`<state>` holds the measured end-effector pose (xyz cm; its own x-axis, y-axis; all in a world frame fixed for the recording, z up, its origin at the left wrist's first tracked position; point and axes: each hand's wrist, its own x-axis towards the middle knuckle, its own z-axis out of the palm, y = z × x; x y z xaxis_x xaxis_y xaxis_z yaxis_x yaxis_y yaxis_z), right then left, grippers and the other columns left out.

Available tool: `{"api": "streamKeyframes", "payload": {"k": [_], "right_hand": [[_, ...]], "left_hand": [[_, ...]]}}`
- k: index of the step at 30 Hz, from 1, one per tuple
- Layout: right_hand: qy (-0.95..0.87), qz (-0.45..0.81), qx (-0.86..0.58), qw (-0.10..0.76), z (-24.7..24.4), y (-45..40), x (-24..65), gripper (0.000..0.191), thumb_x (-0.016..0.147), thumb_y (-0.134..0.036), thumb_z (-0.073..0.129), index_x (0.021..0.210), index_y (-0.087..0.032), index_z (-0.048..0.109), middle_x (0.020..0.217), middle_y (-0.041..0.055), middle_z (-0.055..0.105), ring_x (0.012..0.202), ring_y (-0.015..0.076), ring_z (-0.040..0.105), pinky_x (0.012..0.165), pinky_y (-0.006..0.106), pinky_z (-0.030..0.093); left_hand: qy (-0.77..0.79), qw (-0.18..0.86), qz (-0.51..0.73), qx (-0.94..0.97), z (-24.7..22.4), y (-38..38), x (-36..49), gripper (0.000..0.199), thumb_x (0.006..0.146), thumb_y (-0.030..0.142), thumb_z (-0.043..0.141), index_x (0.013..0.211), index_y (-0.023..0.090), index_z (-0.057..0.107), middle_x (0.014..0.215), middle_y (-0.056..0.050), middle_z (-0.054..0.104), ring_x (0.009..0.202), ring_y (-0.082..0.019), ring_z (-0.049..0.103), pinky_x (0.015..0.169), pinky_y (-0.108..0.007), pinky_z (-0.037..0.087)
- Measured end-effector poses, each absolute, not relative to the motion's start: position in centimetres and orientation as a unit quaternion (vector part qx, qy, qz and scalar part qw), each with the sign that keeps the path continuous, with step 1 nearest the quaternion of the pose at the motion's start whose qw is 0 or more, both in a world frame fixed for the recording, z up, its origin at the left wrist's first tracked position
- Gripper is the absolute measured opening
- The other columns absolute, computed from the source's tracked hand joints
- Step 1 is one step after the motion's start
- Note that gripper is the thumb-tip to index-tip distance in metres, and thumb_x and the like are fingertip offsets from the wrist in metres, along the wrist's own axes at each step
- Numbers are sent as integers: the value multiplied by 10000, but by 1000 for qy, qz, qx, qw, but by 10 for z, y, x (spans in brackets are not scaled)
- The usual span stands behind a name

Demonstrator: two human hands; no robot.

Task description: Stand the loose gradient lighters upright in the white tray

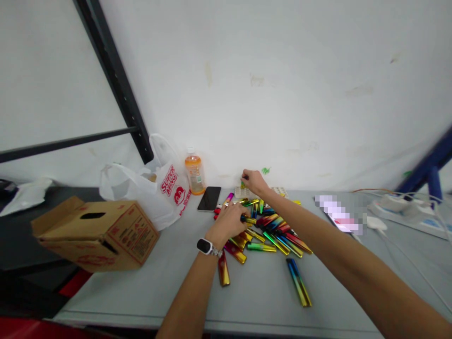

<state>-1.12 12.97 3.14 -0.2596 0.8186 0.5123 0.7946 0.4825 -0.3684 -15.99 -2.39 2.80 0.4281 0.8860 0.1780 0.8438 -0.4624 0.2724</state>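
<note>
A heap of shiny metallic sleeves, shaped like lighter cases and fading between gold, green, blue and red, lies on the grey table. My left hand, with a watch on its wrist, is closed at the heap's left side around a gold-and-dark sleeve. Beyond the heap, near the wall, my right hand has its fingers pinched together over a pale tray with small round pieces. What it pinches is too small to make out. One blue-to-gold sleeve lies apart, nearer the front edge.
A cardboard box, a white plastic bag and an orange drink bottle stand to the left. Beside the bottle lies a black phone. Another phone, a power strip and cables are at the right.
</note>
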Motion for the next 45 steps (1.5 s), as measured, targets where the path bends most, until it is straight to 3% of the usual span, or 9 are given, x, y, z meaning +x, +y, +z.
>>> {"api": "streamKeyframes", "payload": {"k": [6, 14, 19, 25, 29, 34, 38, 42, 45], "right_hand": [[-794, 12, -529, 299, 37, 134, -17, 126, 851, -168, 601, 893, -182, 718, 885, 75, 745, 819, 187, 648, 765, 254, 448], [-790, 16, -542, 285, 43, 135, -20, 164, 877, -181, 590, 880, -162, 753, 866, 96, 729, 806, 198, 634, 766, 278, 449], [-807, -60, -534, 244, 49, 123, -14, 265, 939, -277, 537, 964, -165, 776, 1097, 169, 620, 1042, 273, 568, 885, 362, 412], [-831, -87, -513, 196, 47, 110, -4, 373, 998, -378, 439, 1190, -203, 708, 1094, 159, 565, 1091, 285, 517, 948, 411, 366], [-796, -36, -517, 313, 41, 98, 5, 402, 983, -377, 476, 1304, -182, 621, 1039, 125, 585, 985, 240, 560, 921, 365, 390], [-716, 81, -484, 497, 29, 63, 27, 345, 972, -412, 456, 949, -168, 699, 843, 52, 602, 810, 188, 565, 788, 297, 433], [-671, 155, -479, 544, 17, 27, 43, 411, 957, -504, 442, 886, -180, 684, 774, 28, 623, 711, 175, 546, 667, 286, 414], [-640, 184, -484, 568, 9, 2, 51, 458, 957, -538, 420, 803, -184, 669, 678, 10, 583, 653, 173, 527, 606, 284, 384], [-639, 203, -477, 569, 7, -9, 53, 483, 962, -555, 411, 763, -192, 659, 619, -1, 543, 628, 171, 518, 594, 282, 381]], "left_hand": [[516, 49, 127, 845, 27, -22, -154, 258, 796, 143, 621, 1015, 234, 721, 1097, -78, 696, 1141, -301, 564, 1071, -493, 368], [501, 43, 229, 834, 31, -21, -152, 221, 956, 325, 516, 1106, 210, 630, 1051, -91, 701, 1044, -267, 624, 954, -396, 436], [501, 128, 343, 784, 30, -16, -151, 252, 981, 368, 453, 1145, 220, 574, 921, -58, 704, 845, -231, 671, 774, -327, 464], [445, 272, 525, 673, 28, -6, -147, 300, 802, 449, 696, 780, 175, 577, 637, 28, 582, 596, -128, 532, 581, -229, 380], [432, 309, 571, 626, 27, -7, -139, 351, 832, 500, 647, 761, 164, 573, 666, 20, 577, 617, -116, 512, 577, -223, 384], [365, 395, 602, 590, 22, -12, -122, 356, 876, 527, 593, 943, 181, 546, 892, -35, 677, 824, -155, 635, 794, -277, 502], [322, 455, 608, 565, 17, -15, -108, 369, 871, 539, 604, 963, 195, 506, 755, 9, 641, 670, -131, 631, 700, -263, 524], [335, 488, 592, 547, 15, -19, -101, 391, 858, 575, 596, 954, 212, 486, 649, 64, 540, 439, -55, 425, 429, -175, 343], [326, 527, 582, 527, 17, -23, -104, 449, 792, 586, 660, 989, 198, 547, 622, 73, 480, 419, -35, 297, 393, -172, 193]]}}
